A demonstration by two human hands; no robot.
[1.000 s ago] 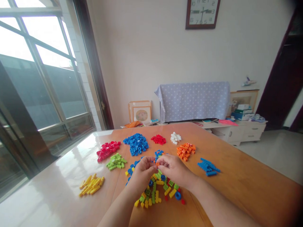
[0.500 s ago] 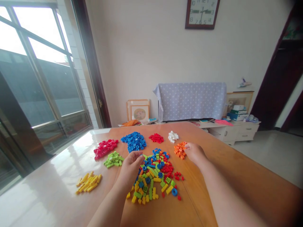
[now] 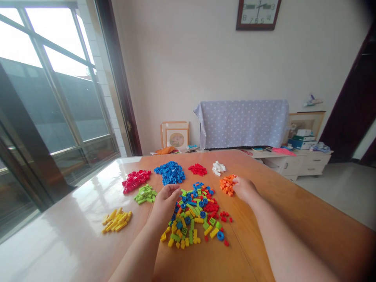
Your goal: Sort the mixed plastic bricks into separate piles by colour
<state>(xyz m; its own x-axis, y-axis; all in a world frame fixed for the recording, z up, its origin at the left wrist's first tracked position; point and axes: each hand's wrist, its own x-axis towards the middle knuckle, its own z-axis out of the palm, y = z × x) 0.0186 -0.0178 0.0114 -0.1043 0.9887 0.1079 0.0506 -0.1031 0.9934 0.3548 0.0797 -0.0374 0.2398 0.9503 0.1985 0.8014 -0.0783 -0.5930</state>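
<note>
Beside the upper left of a mixed heap of toy building bricks (image 3: 192, 215) is my left hand (image 3: 167, 199), thumb and fingers drawn together in a pinch. What it holds, if anything, is too small to make out. My right hand (image 3: 245, 189) reaches to the right edge of a pile of orange bricks (image 3: 227, 185). Its fingers are closed and touch the pile, and their tips are partly hidden. The mixed heap has blue, red, yellow, green and some orange pieces, including blue round ones.
Sorted piles lie around the heap: yellow bricks (image 3: 116, 220), green bricks (image 3: 145, 194), dark pink-red bricks (image 3: 136, 180), blue bricks (image 3: 170, 172), red bricks (image 3: 197, 169) and white bricks (image 3: 218, 168). The wooden table (image 3: 205, 266) stands before a low white cabinet (image 3: 311, 163).
The view has shifted slightly, so everything appears a little further right and up. Both hands keep nearly the same places beside their piles. A blue bit seen at my left fingertips no longer shows.
</note>
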